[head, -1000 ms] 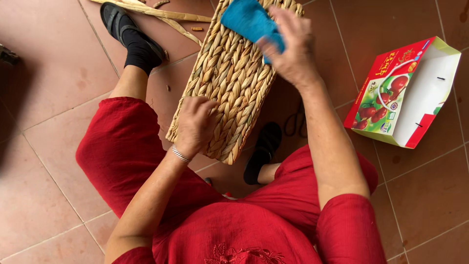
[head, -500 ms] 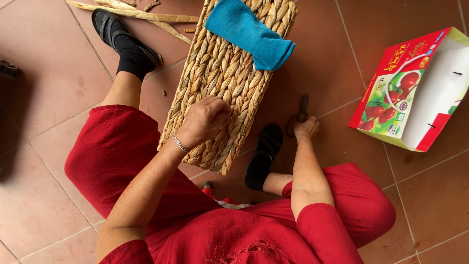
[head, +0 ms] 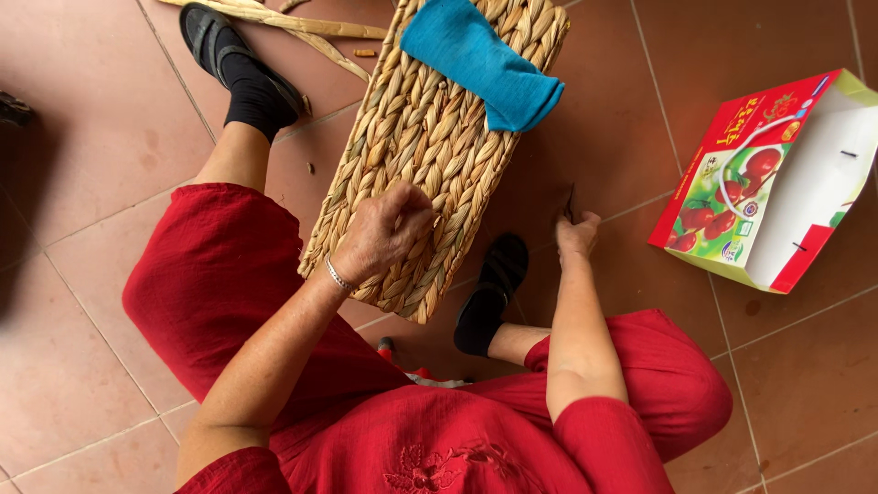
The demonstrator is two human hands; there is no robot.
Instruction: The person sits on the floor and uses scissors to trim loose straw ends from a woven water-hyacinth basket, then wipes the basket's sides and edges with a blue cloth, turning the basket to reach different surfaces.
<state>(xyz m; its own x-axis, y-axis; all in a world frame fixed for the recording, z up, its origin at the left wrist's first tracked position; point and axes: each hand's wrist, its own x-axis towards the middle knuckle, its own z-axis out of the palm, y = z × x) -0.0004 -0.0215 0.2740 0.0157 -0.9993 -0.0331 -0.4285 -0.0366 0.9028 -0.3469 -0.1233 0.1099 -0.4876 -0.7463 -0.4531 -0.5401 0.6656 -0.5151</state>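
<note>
Left hand [head: 384, 233] presses clenched on the woven basket [head: 430, 155]; right hand [head: 576, 233] grips a small dark tool [head: 571, 201] at the floor [head: 91, 183]. Steady bracing likely helps.

red carton [head: 773, 183] – far right on tile floor [head: 82, 119] | dried straw strands [head: 293, 23] – far, top | black sock-shoe [head: 240, 71] – far left

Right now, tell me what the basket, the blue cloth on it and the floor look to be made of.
Basket: dried plant fibre, probably rush or straw, judging by its thick tan twisted braids, matte. Blue cloth: soft fabric, perhaps towelling; it drapes and folds. Floor: reddish-brown tiles, likely fired clay, with grout lines and a slight sheen.
</note>
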